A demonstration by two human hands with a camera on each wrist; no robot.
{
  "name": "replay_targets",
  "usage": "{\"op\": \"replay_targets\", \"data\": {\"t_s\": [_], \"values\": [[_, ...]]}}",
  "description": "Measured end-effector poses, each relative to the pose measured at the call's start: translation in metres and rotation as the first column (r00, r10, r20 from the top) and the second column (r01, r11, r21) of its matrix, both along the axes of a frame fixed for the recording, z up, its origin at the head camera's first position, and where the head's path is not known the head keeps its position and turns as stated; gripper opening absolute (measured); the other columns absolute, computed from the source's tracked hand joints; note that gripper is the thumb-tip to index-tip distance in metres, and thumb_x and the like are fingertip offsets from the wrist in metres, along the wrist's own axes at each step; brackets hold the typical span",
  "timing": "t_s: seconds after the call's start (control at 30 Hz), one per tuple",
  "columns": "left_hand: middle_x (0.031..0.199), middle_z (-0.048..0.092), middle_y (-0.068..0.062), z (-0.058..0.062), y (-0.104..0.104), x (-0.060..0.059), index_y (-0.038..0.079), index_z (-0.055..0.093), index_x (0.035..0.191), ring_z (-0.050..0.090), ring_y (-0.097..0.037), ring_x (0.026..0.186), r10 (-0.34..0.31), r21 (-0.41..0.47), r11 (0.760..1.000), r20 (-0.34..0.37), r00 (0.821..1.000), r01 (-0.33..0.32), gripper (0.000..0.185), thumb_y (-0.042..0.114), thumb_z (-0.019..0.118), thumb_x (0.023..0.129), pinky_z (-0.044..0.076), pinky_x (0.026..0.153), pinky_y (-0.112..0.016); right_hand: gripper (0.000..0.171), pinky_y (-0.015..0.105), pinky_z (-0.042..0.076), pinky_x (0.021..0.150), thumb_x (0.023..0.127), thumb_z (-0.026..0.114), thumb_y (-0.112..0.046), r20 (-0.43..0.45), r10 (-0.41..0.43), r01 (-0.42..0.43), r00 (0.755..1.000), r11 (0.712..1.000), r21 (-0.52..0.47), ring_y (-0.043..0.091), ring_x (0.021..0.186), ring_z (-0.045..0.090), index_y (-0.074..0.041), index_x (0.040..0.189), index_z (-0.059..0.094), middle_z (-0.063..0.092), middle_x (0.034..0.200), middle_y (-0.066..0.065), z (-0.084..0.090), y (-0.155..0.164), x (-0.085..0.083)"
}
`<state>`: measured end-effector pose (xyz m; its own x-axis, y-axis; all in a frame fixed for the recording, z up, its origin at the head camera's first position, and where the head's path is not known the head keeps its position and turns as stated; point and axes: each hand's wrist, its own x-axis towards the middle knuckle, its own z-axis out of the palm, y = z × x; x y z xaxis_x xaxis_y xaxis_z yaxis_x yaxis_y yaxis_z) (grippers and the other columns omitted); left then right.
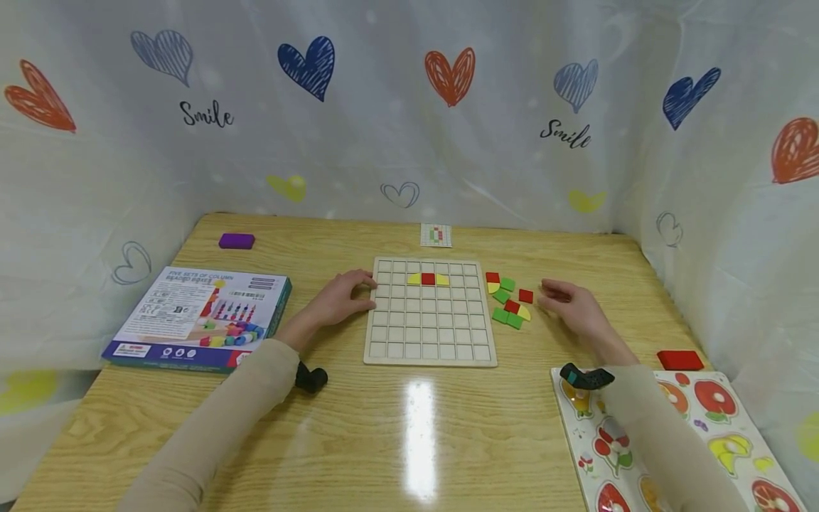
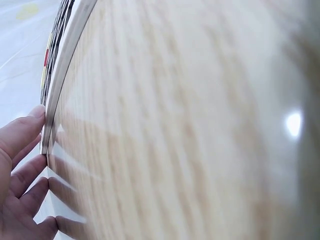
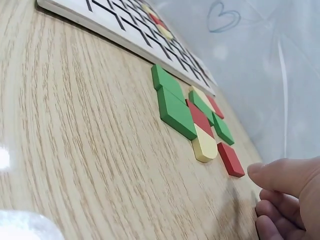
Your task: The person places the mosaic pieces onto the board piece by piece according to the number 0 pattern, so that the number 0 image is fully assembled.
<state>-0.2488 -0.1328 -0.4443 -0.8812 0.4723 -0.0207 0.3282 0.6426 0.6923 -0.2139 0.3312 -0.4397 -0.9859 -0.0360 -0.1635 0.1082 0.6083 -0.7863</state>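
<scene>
Left hand [image 1: 339, 299] rests relaxed against the grid board [image 1: 430, 313] edge; right hand [image 1: 569, 302] – empty, loosely curled – nears the red tile [image 1: 526, 296] (a clumsy reach may scatter neighbours).

fruit puzzle [image 1: 736, 427]: cut off by edge | pattern card [image 1: 436, 235]: too small | table [image 2: 200, 125]: blurred

- Bright, even overhead light is filling the head view, throwing a white glare streak on the table [image 1: 419, 427].
- Straight edges are bowing near the borders.
- The left wrist view is blurring the wood badly.
- Soft shadows are lying under the right hand [image 3: 287, 200].
</scene>
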Motion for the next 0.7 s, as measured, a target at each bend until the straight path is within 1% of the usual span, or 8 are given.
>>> {"op": "replay_targets", "data": {"t_s": [0.13,0.23,0.4,0.5,0.7], "values": [[0.147,0.043,-0.020,0.001,0.000,0.000,0.002,0.060,0.124,0.031,-0.036,0.142,0.000,0.004,1.000,0.000,1.000,0.000,0.036,0.017,0.069,0.093,0.009,0.119,-0.053,0.060,0.049,0.036,0.108,0.097,0.063,-0.025,-0.017,0.036,-0.035,0.999,0.999,0.006,0.035,0.130,0.044,-0.002,0.148,0.040,0.047,0.145,0.019,-0.002,0.001,-0.006],[0.147,0.043,-0.020,0.001,0.000,0.001,0.002,0.060,0.124,0.031,-0.037,0.141,0.000,0.003,1.000,-0.002,1.000,0.000,0.036,0.017,0.069,0.093,0.009,0.119,-0.053,0.057,0.050,0.037,0.107,0.097,0.064,-0.024,-0.029,0.060,-0.059,0.998,0.998,0.033,0.036,0.127,0.047,-0.002,0.146,0.044,0.048,0.142,0.020,-0.006,0.002,-0.010],[0.147,0.043,-0.020,0.001,-0.001,0.001,0.002,0.060,0.123,0.031,-0.037,0.141,0.000,0.001,1.000,-0.003,1.000,0.000,0.036,0.017,0.069,0.093,0.009,0.119,-0.053,0.049,0.052,0.037,0.105,0.096,0.064,-0.023,-0.032,0.089,-0.086,0.996,0.992,0.090,0.036,0.123,0.047,-0.004,0.140,0.052,0.049,0.140,0.021,-0.008,0.000,-0.014],[0.147,0.043,-0.020,0.000,-0.001,0.001,0.002,0.060,0.123,0.031,-0.037,0.142,-0.002,0.009,1.000,0.002,1.000,0.002,0.036,0.017,0.069,0.093,0.009,0.119,-0.053,0.043,0.052,0.038,0.102,0.097,0.063,-0.020,-0.049,0.114,-0.107,0.992,0.986,0.131,0.037,0.121,0.048,-0.003,0.136,0.056,0.050,0.136,0.021,-0.009,-0.002,-0.015],[0.147,0.043,-0.020,-0.001,-0.001,0.000,0.002,0.060,0.124,0.031,-0.036,0.142,-0.004,0.011,1.000,0.002,1.000,0.004,0.036,0.018,0.069,0.093,0.009,0.119,-0.053,0.037,0.049,0.041,0.097,0.097,0.063,-0.018,-0.075,0.120,-0.105,0.990,0.979,0.175,0.035,0.115,0.051,-0.003,0.130,0.062,0.055,0.127,0.019,-0.008,-0.004,-0.015]]}}
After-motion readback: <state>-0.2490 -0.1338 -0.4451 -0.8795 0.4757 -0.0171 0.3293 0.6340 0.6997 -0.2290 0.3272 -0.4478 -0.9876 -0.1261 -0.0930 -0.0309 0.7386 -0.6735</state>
